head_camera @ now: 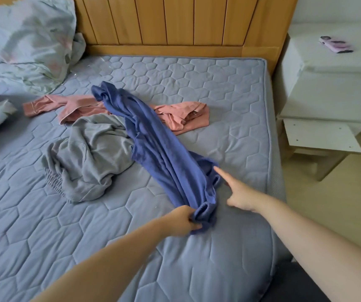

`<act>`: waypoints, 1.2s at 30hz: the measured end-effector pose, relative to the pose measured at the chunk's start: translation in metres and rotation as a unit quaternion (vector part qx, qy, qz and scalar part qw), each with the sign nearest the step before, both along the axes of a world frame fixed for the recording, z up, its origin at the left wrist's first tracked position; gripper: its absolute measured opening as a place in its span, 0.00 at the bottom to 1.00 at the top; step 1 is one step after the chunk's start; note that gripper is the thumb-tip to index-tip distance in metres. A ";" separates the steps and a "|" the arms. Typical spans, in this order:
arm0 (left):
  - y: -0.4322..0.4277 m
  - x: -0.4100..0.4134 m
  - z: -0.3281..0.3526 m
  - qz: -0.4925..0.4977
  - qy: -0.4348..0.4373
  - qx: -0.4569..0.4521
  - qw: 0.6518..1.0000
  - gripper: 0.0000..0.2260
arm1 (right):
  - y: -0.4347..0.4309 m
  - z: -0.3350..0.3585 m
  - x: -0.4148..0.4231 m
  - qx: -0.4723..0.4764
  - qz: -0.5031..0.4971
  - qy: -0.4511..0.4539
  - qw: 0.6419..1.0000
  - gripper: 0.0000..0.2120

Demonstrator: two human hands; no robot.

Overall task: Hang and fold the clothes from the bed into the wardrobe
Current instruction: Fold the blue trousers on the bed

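1. A bed (218, 88) fills most of the view, its blue-grey cover quilted in hexagons.
2. A headboard (175, 20) of upright, honey-coloured wooden planks stands behind it.
3. Rumpled floral bedding (22, 40) is heaped at the far left.
4. A white, boxy nightstand (332, 88) sits beside the bed on the right.
5. A dark blue garment (160, 144), soft knit, lies stretched in a long twisted rope across the mattress.
6. A crumpled grey garment (92, 153) with an elastic hem lies to its left, touching it.
7. Pink clothing (77, 107) lies partly beneath both.
8. The left hand (181, 221) pinches the blue garment's near end.
9. The right hand (240, 192) holds nothing, its forefinger straight and its tip at the blue cloth's edge.
10. A small pink-and-black object (336, 44) rests on the nightstand.
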State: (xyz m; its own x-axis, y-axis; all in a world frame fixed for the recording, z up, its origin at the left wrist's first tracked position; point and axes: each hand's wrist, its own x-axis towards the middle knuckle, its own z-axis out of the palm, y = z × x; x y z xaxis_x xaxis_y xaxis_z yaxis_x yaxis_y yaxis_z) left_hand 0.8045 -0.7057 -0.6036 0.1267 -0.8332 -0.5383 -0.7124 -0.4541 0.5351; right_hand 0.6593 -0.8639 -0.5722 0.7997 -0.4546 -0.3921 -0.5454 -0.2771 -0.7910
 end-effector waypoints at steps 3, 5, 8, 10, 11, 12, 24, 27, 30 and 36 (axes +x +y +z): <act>0.015 0.002 0.020 -0.027 0.020 0.013 0.999 0.15 | 0.032 0.016 0.009 -0.176 0.139 0.067 0.972 0.35; 0.020 0.007 0.042 -0.018 0.052 0.013 0.998 0.14 | 0.053 0.022 0.014 -0.253 0.159 0.110 0.948 0.34; 0.023 0.019 0.078 0.002 0.046 -0.032 0.998 0.12 | 0.064 0.044 0.017 -0.217 0.084 0.102 0.967 0.35; 0.022 0.026 0.099 0.047 0.023 -0.099 0.994 0.06 | 0.057 0.068 0.016 -0.199 0.041 0.064 0.977 0.22; 0.020 0.029 0.111 0.078 0.016 -0.138 0.987 0.07 | 0.053 0.082 0.014 -0.180 0.013 0.036 0.983 0.16; 0.018 0.030 0.122 0.104 0.014 -0.175 0.979 0.09 | 0.051 0.098 0.012 -0.154 -0.015 0.007 0.988 0.11; -0.027 0.002 0.334 0.102 0.163 -0.399 0.897 0.07 | 0.067 0.244 -0.014 -0.001 -0.034 -0.237 0.971 0.32; -0.034 -0.014 0.376 0.058 0.257 -0.395 0.880 0.08 | 0.070 0.271 -0.007 -0.054 -0.118 -0.291 0.948 0.30; -0.037 -0.026 0.410 0.043 0.306 -0.400 0.863 0.10 | 0.065 0.302 -0.013 -0.064 -0.205 -0.317 0.924 0.18; -0.046 -0.031 0.443 0.207 0.245 -0.461 0.827 0.03 | 0.045 0.375 -0.047 -0.033 -0.310 -0.389 0.867 0.02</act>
State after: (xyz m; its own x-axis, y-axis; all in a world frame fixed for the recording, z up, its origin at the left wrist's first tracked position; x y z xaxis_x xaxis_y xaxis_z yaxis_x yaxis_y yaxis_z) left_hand 0.7738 -0.7519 -0.1601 0.4582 -0.8582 0.2314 -0.1935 0.1578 0.9683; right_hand 0.6127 -0.8193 -0.1975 0.4040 -0.8927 0.1996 0.0856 -0.1804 -0.9799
